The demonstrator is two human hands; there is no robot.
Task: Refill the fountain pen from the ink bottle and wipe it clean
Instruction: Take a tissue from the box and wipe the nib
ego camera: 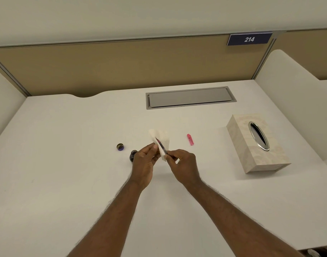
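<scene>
Right hand (184,165): pinches the near end of the fountain pen (161,146); the pen points far-left, out from the fingers.
Left hand (145,160): holds the tissue (161,140) around the pen's far end.
Ink bottle (133,155): open, on the desk (66,164), just left of the left hand.
Bottle cap (120,146): further left.
Pink pen cap (190,139): right of the tissue.

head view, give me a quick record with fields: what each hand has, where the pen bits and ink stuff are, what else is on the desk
left hand: left hand holds a white tissue against the pen
right hand: right hand pinches the near end of the fountain pen, tip pointing away
ink bottle: ink bottle open, on the desk just left of the left hand
bottle cap: bottle cap off, lying left of the bottle
pink pen cap: pink pen cap lying on the desk right of the hands
tissue box: tissue box at the right
surface: white desk
</scene>
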